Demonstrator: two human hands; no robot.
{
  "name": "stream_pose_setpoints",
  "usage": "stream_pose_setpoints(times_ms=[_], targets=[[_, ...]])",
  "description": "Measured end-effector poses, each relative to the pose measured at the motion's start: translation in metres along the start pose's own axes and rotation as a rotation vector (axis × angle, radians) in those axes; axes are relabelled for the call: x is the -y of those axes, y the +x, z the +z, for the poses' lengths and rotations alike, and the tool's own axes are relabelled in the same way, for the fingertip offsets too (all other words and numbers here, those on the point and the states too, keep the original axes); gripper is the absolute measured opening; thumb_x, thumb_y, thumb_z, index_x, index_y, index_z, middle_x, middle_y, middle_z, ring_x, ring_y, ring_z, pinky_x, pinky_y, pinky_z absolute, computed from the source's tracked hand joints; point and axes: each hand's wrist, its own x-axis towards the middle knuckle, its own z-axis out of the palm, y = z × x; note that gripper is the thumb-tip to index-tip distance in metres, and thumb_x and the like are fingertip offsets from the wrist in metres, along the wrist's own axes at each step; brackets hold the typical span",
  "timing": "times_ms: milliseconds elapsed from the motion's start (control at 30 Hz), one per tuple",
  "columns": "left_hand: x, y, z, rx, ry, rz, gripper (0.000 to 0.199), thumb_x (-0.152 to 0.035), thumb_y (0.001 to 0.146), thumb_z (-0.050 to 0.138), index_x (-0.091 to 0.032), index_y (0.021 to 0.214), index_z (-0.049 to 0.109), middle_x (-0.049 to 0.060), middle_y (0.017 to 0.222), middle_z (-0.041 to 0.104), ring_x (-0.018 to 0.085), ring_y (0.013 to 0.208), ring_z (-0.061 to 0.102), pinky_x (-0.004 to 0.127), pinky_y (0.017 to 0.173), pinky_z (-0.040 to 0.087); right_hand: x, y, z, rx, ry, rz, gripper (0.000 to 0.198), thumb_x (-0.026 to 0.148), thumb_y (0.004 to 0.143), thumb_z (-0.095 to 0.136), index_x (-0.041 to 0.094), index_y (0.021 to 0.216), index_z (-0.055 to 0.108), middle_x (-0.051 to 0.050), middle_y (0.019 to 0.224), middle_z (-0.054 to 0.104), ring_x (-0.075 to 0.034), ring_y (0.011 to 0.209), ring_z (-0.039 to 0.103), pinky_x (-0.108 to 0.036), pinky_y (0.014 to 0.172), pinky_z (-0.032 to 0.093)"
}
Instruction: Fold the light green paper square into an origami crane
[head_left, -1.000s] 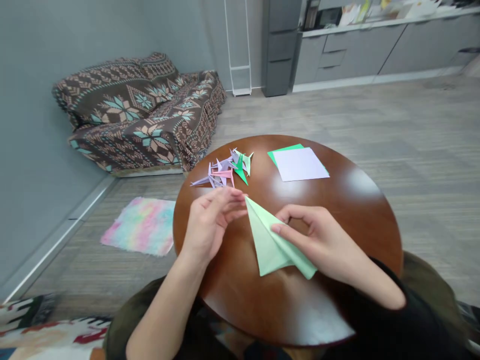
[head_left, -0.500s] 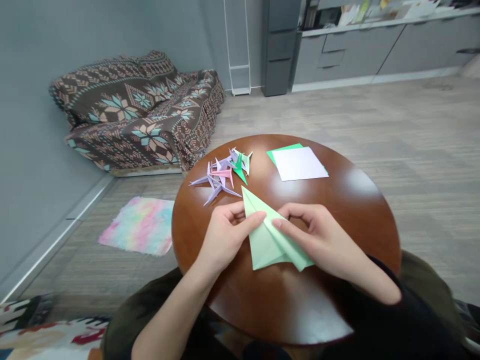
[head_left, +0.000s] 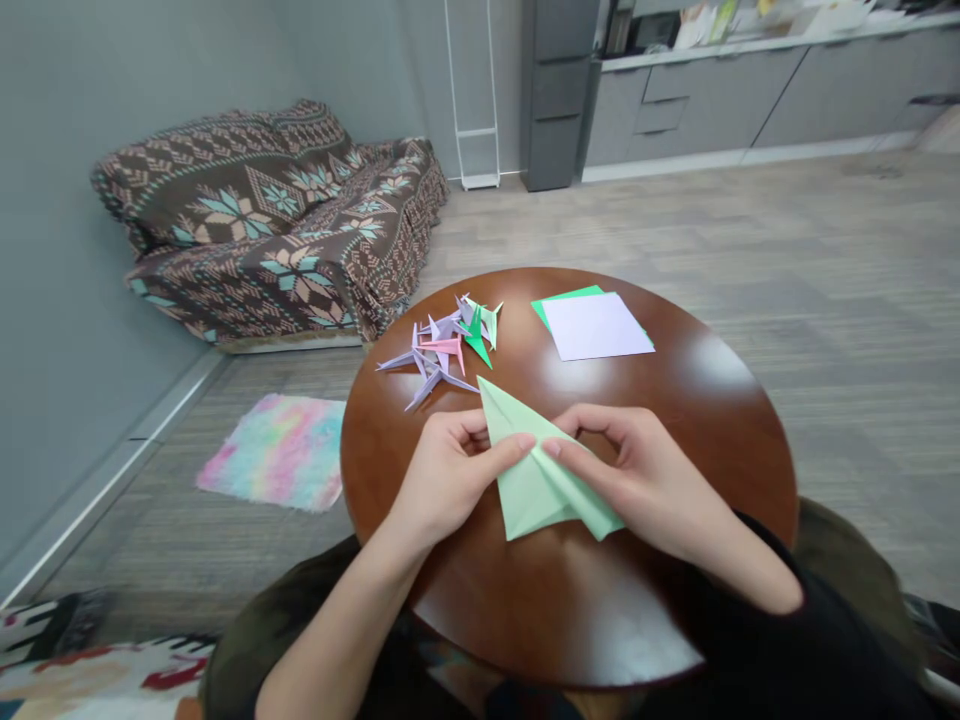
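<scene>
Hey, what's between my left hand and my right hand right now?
In the head view, the light green folded paper lies between your left hand and right hand, gripped by both.

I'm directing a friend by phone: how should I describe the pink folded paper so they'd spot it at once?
Find the round brown table, then the cluster of folded paper pieces on its far left part, beyond the left hand. The pink folded paper lies among them, the only pink one: the others are purple or green.

The hands [head_left: 448,477] [head_left: 643,472] are bare, sleeve [head_left: 821,645] black, trousers [head_left: 266,625] dark olive.
</scene>
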Motion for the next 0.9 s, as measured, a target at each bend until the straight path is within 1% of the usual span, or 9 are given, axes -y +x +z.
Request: stream_pose_setpoints(times_ms=[167, 333, 467, 567, 633, 700, 800, 900], targets=[[-0.0003, -0.0002, 0.0, 0.0, -0.01, 0.007, 0.014, -0.027, 0.078, 0.081, -0.015, 0.085, 0.08, 0.004, 0.082, 0.079, 0.018, 0.073, 0.071, 0.024, 0.068, 0.055, -0.0001, -0.0008, -0.0005, 0.002, -0.01, -0.009, 0.016, 0.024, 0.092, 0.061, 0.015, 0.081, 0.069, 0.0, 0.071, 0.067, -0.013, 0.063, 0.058, -0.021, 0.055, 0.042], [0.0042, 0.0, 0.0005, -0.013, -0.049, 0.015, 0.013, -0.026, 0.078, 0.08, -0.015, 0.083, 0.079, 0.003, 0.078, 0.076, 0.014, 0.067, 0.065, 0.024, 0.064, 0.051, -0.0006, -0.001, -0.0015, 0.049, -0.079, -0.021, 0.02, 0.027, 0.095, 0.058, 0.016, 0.081, 0.069, 0.001, 0.07, 0.065, -0.011, 0.061, 0.053, -0.021, 0.053, 0.038], [0.0071, 0.0029, -0.0003, -0.1, -0.105, 0.044, 0.011, -0.025, 0.078, 0.078, -0.015, 0.076, 0.075, 0.001, 0.07, 0.069, 0.011, 0.061, 0.057, 0.022, 0.058, 0.045, -0.0006, -0.0021, -0.0022, 0.084, -0.155, -0.026, 0.024, 0.028, 0.096, 0.057, 0.016, 0.077, 0.065, 0.002, 0.067, 0.059, -0.01, 0.059, 0.048, -0.022, 0.053, 0.035], [0.0064, 0.0053, -0.0007, -0.191, -0.158, 0.075, 0.021, -0.024, 0.078, 0.078, -0.014, 0.065, 0.066, -0.003, 0.06, 0.058, 0.009, 0.056, 0.05, 0.021, 0.056, 0.04, -0.0011, -0.0024, -0.0025, 0.118, -0.187, -0.03, 0.025, 0.029, 0.096, 0.056, 0.016, 0.075, 0.063, 0.003, 0.065, 0.055, -0.01, 0.058, 0.045, -0.022, 0.052, 0.033], [0.0057, 0.0059, -0.0003, -0.217, -0.18, 0.081, 0.027, -0.025, 0.078, 0.078, -0.015, 0.061, 0.06, -0.004, 0.058, 0.053, 0.008, 0.054, 0.046, 0.021, 0.054, 0.037, -0.0016, -0.0021, -0.0027, 0.141, -0.168, -0.011, 0.024, 0.028, 0.095, 0.056, 0.015, 0.075, 0.063, 0.003, 0.064, 0.055, -0.009, 0.057, 0.044, -0.022, 0.052, 0.033], [0.0053, 0.0055, 0.0003, -0.205, -0.158, 0.086, 0.028, -0.026, 0.079, 0.077, -0.015, 0.061, 0.059, -0.004, 0.058, 0.051, 0.008, 0.055, 0.045, 0.021, 0.054, 0.036, -0.0022, -0.001, -0.0026, 0.169, -0.119, 0.027, 0.023, 0.027, 0.093, 0.058, 0.015, 0.075, 0.063, 0.003, 0.065, 0.054, -0.009, 0.058, 0.044, -0.021, 0.052, 0.034], [0.0048, 0.0039, 0.0011, -0.189, -0.074, 0.112, 0.027, -0.027, 0.081, 0.077, -0.015, 0.063, 0.06, -0.004, 0.059, 0.051, 0.007, 0.055, 0.043, 0.021, 0.054, 0.035, -0.0028, 0.0018, -0.0017, 0.213, -0.001, 0.081, 0.018, 0.024, 0.09, 0.061, 0.015, 0.074, 0.061, 0.003, 0.064, 0.053, -0.009, 0.058, 0.045, -0.021, 0.051, 0.034], [0.0035, 0.0022, 0.0016, -0.214, -0.031, 0.138, 0.025, -0.029, 0.082, 0.076, -0.015, 0.065, 0.063, -0.003, 0.061, 0.054, 0.007, 0.056, 0.044, 0.02, 0.055, 0.036, -0.0026, 0.0037, -0.001, 0.202, 0.085, 0.103, 0.015, 0.023, 0.087, 0.062, 0.014, 0.074, 0.061, 0.003, 0.065, 0.053, -0.009, 0.059, 0.045, -0.02, 0.051, 0.033]])
